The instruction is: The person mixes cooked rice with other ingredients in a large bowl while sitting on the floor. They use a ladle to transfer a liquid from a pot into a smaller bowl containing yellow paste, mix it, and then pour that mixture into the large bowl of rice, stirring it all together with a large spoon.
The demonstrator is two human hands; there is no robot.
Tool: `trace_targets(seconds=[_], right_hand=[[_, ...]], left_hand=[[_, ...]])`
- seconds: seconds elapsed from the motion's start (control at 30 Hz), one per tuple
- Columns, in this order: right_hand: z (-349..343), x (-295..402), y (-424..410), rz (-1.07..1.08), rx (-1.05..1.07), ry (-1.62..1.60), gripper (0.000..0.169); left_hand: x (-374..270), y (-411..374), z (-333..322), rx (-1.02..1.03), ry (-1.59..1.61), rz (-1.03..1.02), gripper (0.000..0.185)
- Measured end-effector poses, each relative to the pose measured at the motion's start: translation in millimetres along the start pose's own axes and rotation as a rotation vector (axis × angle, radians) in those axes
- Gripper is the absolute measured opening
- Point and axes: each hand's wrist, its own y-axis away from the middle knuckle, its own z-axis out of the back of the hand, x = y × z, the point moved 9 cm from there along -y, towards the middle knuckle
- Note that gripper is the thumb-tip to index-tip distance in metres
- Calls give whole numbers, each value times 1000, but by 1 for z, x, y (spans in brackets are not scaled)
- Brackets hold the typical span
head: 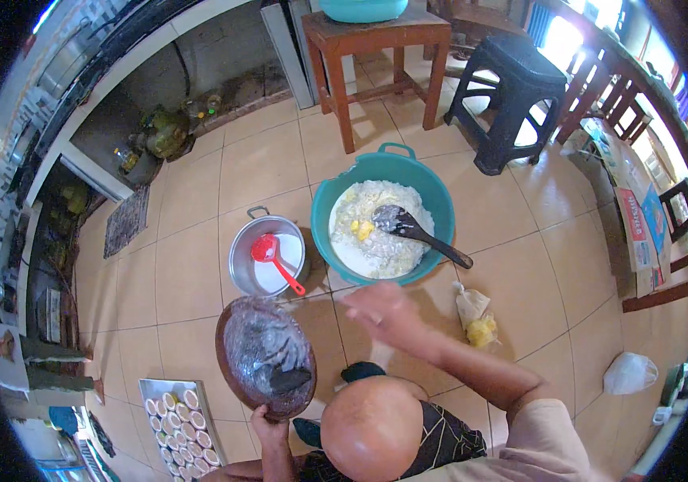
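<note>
My left hand (270, 425) grips the lower rim of a dark, round stone mortar (259, 337), tilted and smeared with whitish residue. A dark elongated piece (289, 381) lies in its bowl. Blurred, my right hand (383, 310) is just in front of a teal plastic basin (323, 241); its fingers look curled, and whether they hold anything is unclear. The basin has a chipped rim and contains a white crumbly mass (392, 196) in white liquid, with yellow lumps (362, 229). A dark wooden spoon (428, 238) rests across its right rim.
Left of the basin, an aluminium pot (236, 265) holds white liquid and a red ladle (265, 248). Small cups stand on a metal tray (202, 391). Plastic bags (476, 313) lie at right. Behind are a wooden stool (374, 30), a black plastic stool (509, 78) and cardboard (639, 241).
</note>
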Motion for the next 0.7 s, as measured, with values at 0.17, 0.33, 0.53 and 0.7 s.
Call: trace_targets(seconds=[0.17, 0.33, 0.53, 0.7], right_hand=[[-60, -93, 31, -232, 111, 122, 33], [-111, -116, 25, -394, 265, 461, 33], [-99, -97, 47, -401, 187, 450, 21], [-107, -79, 102, -467, 379, 434, 20]], left_hand=[[-6, -31, 148, -238, 94, -4, 48], [0, -43, 175, -113, -100, -318, 30], [28, -92, 207, -206, 233, -73, 42], [49, -111, 219, -177, 200, -158, 41]])
